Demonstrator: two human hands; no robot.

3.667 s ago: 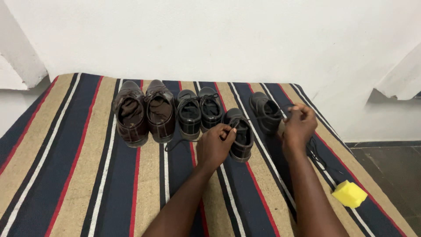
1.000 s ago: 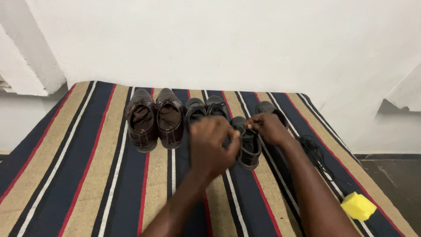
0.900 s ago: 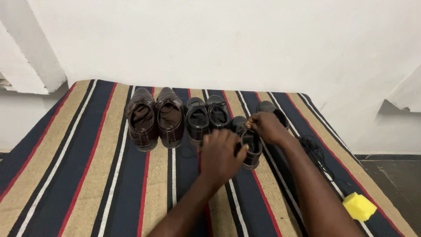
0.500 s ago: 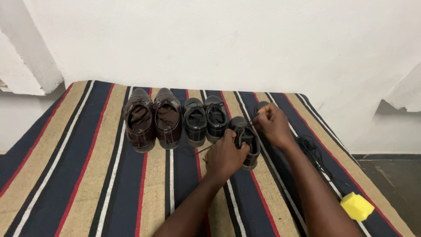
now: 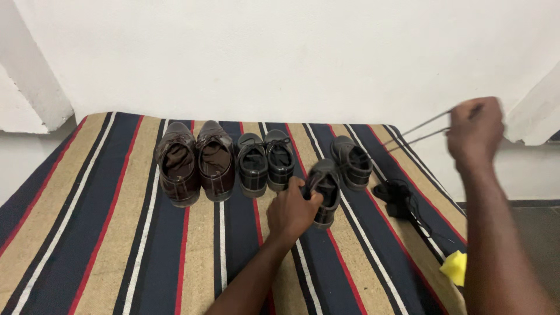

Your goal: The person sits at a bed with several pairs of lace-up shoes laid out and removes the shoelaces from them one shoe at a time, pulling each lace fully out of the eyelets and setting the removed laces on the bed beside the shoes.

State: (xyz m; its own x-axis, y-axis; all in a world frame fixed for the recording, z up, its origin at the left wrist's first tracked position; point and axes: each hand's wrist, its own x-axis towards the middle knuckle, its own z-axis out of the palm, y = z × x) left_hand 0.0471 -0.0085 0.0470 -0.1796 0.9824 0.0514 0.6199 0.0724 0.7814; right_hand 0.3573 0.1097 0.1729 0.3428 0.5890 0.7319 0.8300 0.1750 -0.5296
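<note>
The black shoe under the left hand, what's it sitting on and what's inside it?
The black shoe sits on a striped cloth. The left hand steadies it; the right hand pulls its lace taut. Its opening looks dark; whether anything is inside cannot be seen.

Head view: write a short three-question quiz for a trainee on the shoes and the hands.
1. True or false: the left hand rests on the dark shoe nearest the person.
2. What does the right hand hold? A) the yellow cloth B) the lace C) a brown shoe
3. How many shoes stand on the striped cover?

Key
1. True.
2. B: it pulls the lace taut, up and to the right of the shoes. The yellow cloth lies untouched at the cover's right edge.
3. Six: two brown shoes and four darker ones, two of which form a black pair.
</note>
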